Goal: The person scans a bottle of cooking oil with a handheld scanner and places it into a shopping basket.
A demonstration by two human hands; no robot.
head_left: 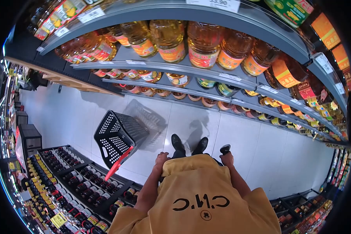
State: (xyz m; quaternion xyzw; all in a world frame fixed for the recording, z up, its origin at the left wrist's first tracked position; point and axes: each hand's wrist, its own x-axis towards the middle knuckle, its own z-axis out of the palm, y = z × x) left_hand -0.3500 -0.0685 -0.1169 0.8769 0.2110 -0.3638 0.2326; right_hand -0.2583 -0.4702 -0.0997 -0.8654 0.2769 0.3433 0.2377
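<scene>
My left hand hangs beside my left hip with its fingers curled in; nothing shows sticking out of it. On the other side, my right hand is closed around a small black object with a rounded end, whose kind I cannot make out. A black perforated shopping basket with a red handle stands on the floor to my left, apart from my left hand. Neither hand touches the shelves.
Ahead, grey shelves carry rows of large cooking oil bottles with orange and red labels. Behind me on the left, a low rack holds many dark bottles. My black shoes are on the pale tiled floor.
</scene>
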